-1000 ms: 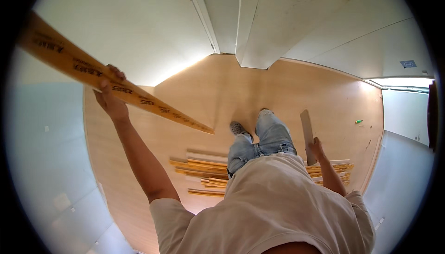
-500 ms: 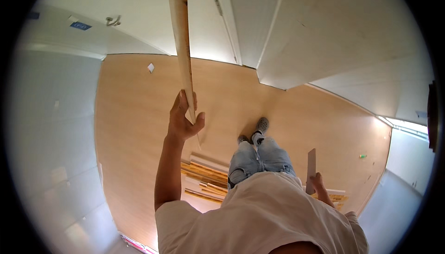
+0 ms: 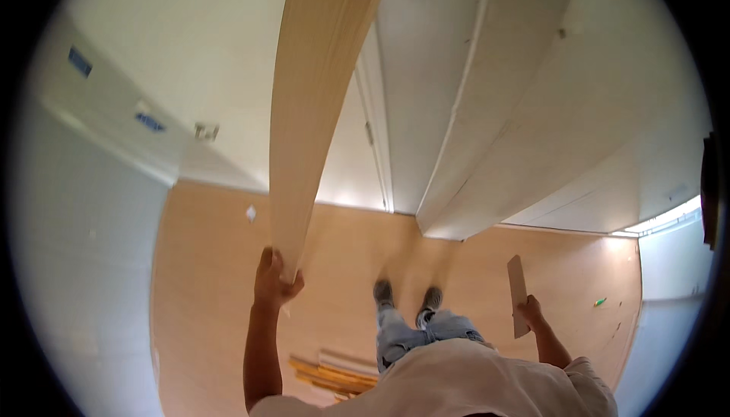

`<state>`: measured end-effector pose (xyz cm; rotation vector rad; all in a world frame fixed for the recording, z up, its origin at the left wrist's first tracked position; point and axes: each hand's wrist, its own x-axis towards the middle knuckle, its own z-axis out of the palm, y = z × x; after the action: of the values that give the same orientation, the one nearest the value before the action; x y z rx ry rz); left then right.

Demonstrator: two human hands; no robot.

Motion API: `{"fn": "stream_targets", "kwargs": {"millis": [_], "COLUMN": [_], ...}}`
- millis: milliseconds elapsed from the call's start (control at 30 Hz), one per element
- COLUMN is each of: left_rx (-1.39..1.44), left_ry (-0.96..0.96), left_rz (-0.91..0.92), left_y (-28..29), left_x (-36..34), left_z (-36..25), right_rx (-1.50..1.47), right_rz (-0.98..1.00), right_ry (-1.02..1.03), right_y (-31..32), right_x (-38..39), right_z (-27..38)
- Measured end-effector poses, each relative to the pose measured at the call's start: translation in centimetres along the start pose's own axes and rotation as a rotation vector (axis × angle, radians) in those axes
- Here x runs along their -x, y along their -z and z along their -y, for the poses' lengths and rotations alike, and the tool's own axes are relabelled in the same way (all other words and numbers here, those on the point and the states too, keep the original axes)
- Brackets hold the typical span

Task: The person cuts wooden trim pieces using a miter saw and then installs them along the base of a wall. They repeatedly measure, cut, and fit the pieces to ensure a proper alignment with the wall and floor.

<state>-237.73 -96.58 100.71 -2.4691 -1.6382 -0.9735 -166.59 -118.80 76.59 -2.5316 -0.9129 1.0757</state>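
A long, pale wood-grain plank (image 3: 318,82) rises from my left hand (image 3: 275,280) past the top edge of the view, its plain face showing. The fingers of that hand are wrapped round its lower end, low at the left. On the right, my right hand (image 3: 530,309) grips a short, narrow grey-brown board (image 3: 516,284) held roughly upright beside my leg. My feet in grey shoes stand on the wood-look floor (image 3: 205,303) between the two hands.
Several strips of wood (image 3: 319,377) lie behind me on the floor. Ahead are white walls with a door frame (image 3: 369,136) and a protruding column (image 3: 479,158). Pale walls (image 3: 91,250) flank both sides. A small green item (image 3: 600,302) lies at the right.
The long plank has swung from a diagonal on the left to upright ahead, turning its printed orange face out of sight. My left hand went with it; the view shows more wall now.
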Motion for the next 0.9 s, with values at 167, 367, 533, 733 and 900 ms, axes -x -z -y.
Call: {"fn": "stream_targets", "kwargs": {"millis": [167, 367, 533, 733, 900], "left_rx": [0.001, 0.352, 0.460, 0.428, 0.715], "left_ry": [0.051, 0.146, 0.164, 0.316, 0.362], "left_rz": [-0.010, 0.191, 0.476, 1.158, 1.483], "left_y": [-1.6, -6.7, -8.1, -10.3, -18.7], "left_x": [1.9, -7.3, -5.3, -1.5, 4.1], "left_z": [6.3, 3.0, 3.9, 8.0, 6.8], "right_rx": [0.097, 0.242, 0.229, 0.027, 0.186], "right_rz": [0.007, 0.164, 0.103, 0.029, 0.140], "right_ry": [-0.109, -0.268, -0.235, -0.301, -0.273], "right_y": [-3.0, -5.5, -6.1, -7.4, -8.3], "right_x": [6.9, 13.3, 18.6, 21.1, 22.5], "right_z": [2.3, 0.3, 5.7, 7.3, 5.5]}}
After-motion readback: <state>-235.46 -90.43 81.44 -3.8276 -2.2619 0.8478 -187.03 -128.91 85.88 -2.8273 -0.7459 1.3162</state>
